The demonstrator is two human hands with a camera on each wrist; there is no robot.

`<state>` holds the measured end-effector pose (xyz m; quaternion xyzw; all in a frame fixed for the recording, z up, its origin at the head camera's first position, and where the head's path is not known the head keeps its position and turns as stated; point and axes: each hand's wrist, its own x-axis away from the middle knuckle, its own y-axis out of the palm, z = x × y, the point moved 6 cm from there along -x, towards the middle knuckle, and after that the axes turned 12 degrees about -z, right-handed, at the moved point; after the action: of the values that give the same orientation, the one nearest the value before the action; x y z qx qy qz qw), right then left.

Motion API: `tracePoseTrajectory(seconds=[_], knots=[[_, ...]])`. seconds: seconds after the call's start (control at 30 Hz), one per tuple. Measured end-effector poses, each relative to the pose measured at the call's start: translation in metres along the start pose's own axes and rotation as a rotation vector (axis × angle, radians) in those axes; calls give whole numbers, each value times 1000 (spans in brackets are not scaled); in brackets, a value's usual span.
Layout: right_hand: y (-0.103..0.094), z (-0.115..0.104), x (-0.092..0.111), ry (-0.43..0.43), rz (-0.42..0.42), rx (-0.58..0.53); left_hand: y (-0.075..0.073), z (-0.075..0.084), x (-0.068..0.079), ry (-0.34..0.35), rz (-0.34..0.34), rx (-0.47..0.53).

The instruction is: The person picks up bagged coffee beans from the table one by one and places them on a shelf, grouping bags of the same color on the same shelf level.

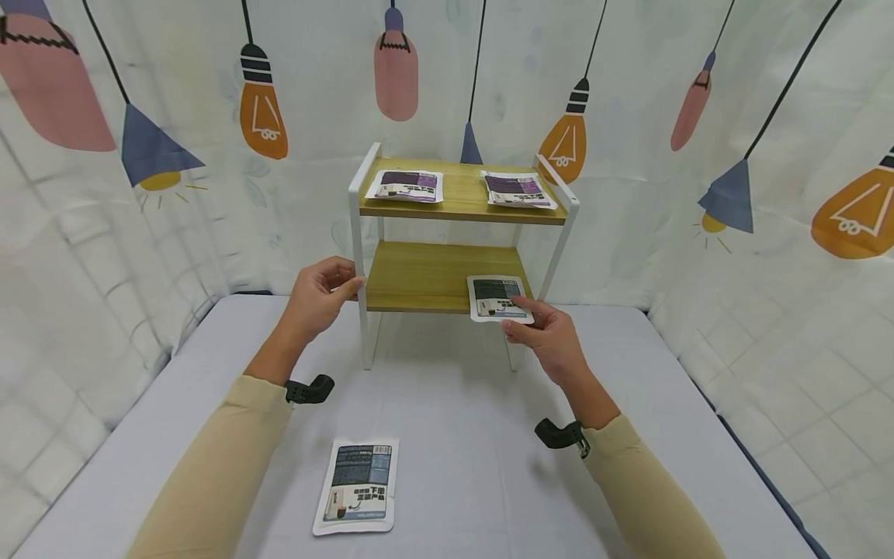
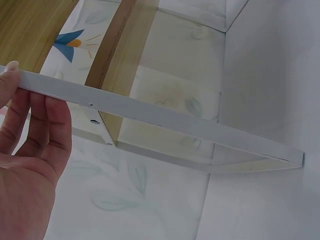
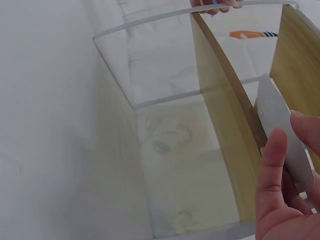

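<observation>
A two-tier rack with wooden boards and a white frame stands on the table; its lower board (image 1: 419,268) faces me. My left hand (image 1: 314,304) grips the rack's left white post (image 2: 160,115), thumb on one side and fingers on the other in the left wrist view. With thumb and fingers, my right hand (image 1: 552,341) pinches a white pouch with a dark label (image 1: 496,289) at the lower board's right front. The right wrist view shows this pouch (image 3: 280,122) edge-on, overlapping the board's front edge (image 3: 227,77).
On the upper board (image 1: 461,203) lie a purple-labelled pouch (image 1: 407,186) at the left and another purple-labelled pouch (image 1: 518,191) at the right. A dark-labelled pouch (image 1: 358,487) lies on the white table (image 1: 461,450) near me. Behind hangs a lamp-patterned curtain (image 1: 321,202).
</observation>
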<state>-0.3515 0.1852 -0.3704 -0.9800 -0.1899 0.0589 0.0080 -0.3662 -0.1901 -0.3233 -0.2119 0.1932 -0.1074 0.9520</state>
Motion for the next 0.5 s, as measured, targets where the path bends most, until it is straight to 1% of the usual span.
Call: tracePoseTrajectory(seconds=[0.2, 0.37, 0.5], knots=[[0, -1, 0, -14, 24, 18, 1, -1, 0, -7, -3, -2], [1, -1, -1, -23, 72, 55, 0, -1, 0, -7, -2, 0], [1, -1, -1, -35, 108, 55, 1, 0, 0, -9, -4, -2]])
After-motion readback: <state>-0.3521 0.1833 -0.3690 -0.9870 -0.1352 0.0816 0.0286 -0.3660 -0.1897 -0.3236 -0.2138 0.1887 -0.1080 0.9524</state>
